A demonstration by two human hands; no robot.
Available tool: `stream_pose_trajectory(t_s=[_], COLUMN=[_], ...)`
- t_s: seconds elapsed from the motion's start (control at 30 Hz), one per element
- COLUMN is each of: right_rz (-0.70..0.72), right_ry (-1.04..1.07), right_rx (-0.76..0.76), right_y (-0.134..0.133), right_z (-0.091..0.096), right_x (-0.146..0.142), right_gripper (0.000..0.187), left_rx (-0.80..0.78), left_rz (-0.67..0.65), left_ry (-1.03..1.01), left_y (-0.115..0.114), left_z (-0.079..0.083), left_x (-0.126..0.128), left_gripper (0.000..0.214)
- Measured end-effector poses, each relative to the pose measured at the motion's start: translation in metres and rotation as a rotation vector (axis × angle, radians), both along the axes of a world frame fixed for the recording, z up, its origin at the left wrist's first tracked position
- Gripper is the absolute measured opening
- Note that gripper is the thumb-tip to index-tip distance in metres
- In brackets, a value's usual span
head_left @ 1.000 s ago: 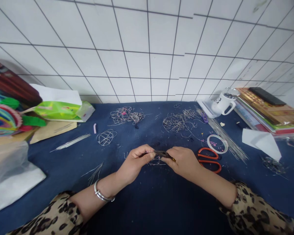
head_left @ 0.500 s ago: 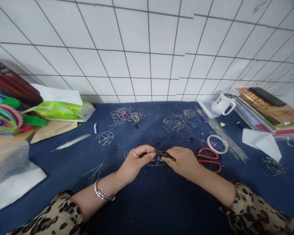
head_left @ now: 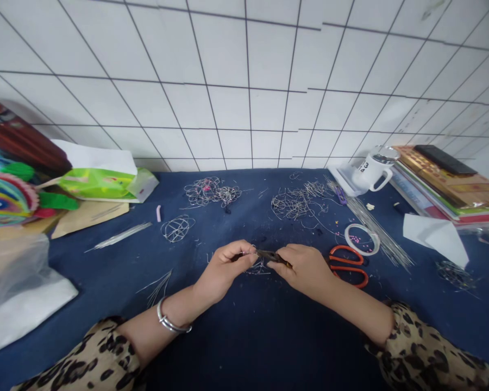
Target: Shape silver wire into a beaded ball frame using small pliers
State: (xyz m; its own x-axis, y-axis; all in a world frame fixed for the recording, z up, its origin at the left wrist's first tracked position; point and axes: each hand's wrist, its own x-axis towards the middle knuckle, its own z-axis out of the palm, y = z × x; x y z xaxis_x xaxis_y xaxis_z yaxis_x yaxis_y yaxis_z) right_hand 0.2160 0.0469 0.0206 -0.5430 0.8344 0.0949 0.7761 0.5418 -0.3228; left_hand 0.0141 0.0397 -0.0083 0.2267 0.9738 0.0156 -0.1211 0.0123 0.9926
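Left hand (head_left: 231, 267) and right hand (head_left: 303, 267) meet low over the surface (head_left: 244, 339), fingertips facing each other. Thumb and forefinger of the left are pinched together on thin wire (head_left: 259, 267), largely covered by those fingers; loops of it show just under the gap between the hands, though whether they rest on the cloth cannot be told. The right is closed around pliers (head_left: 274, 256), whose nose points left and ends right at the left fingertips. Whether the jaws bite the wire is too small to see.

For good work here, the pinch would best sit close behind the spot being gripped, so that the wire cannot swivel, with the fingertip skin clear of the metal. A firm, even squeeze with a small turn of the wrist should bend thin wire more neatly than a hard jerk, which might nick it or throw the loops out of shape. The scissors (head_left: 348, 269) lie just beside the right wrist, so that elbow is better moved little.
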Motion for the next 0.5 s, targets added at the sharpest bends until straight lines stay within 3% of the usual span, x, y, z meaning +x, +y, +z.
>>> stream_pose_trajectory(t_s=[0.23,0.5], right_rz=[0.021,0.011], right_ry=[-0.004,-0.14], right_rx=[0.013,0.226], right_y=[0.001,0.003], right_z=[0.002,-0.001], right_x=[0.002,0.005], right_gripper=[0.035,0.032], left_rx=[0.035,0.156], left_rz=[0.007,-0.038], left_ry=[0.103,0.254], left_y=[0.001,0.002], left_z=[-0.002,0.008], left_x=[-0.001,-0.001], left_gripper=[0.007,0.01])
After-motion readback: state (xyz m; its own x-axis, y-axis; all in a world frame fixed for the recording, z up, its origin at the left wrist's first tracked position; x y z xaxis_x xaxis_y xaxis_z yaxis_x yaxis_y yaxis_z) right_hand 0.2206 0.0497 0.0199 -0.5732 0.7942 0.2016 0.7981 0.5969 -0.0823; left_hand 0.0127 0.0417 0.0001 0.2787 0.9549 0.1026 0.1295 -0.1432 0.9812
